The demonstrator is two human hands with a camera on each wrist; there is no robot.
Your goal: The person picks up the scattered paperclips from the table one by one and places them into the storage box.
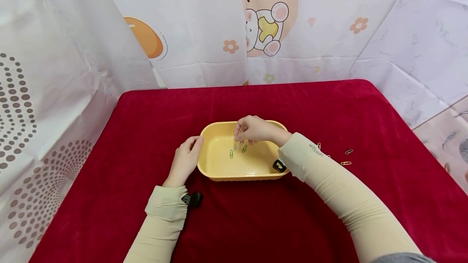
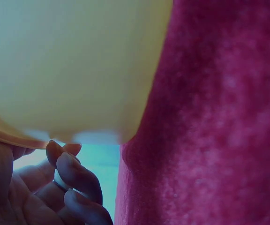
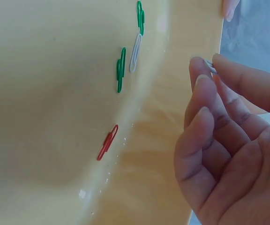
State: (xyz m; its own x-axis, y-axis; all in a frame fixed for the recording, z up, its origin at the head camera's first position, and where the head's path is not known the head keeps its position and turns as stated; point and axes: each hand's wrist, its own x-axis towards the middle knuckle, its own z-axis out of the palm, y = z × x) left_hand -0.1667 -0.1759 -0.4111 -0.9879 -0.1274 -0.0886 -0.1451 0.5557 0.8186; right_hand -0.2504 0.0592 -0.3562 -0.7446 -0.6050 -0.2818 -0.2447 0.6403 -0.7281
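A yellow plastic basin [image 1: 243, 177] sits on the red cloth. My left hand [image 1: 185, 158] grips its left rim, thumb on top and fingers curled beneath the lip [image 2: 20, 138]. Over the basin, my right hand [image 1: 254, 129] pinches a white paper clip [image 3: 211, 67] between thumb and index finger. Two green paper clips [image 3: 121, 70], another white paper clip [image 3: 135, 52] and a red paper clip [image 3: 108, 142] lie on the basin floor. In the head view, green paper clips [image 1: 231, 154] show left of and below the right hand, which covers part of the basin.
Right of the basin, several paper clips lie on the red cloth [image 1: 256, 222]: a yellow paper clip [image 1: 345, 163], a dark paper clip [image 1: 349, 151] and others partly behind the right sleeve [image 1: 336, 186]. Printed curtains [image 1: 204, 72] hang behind the table.
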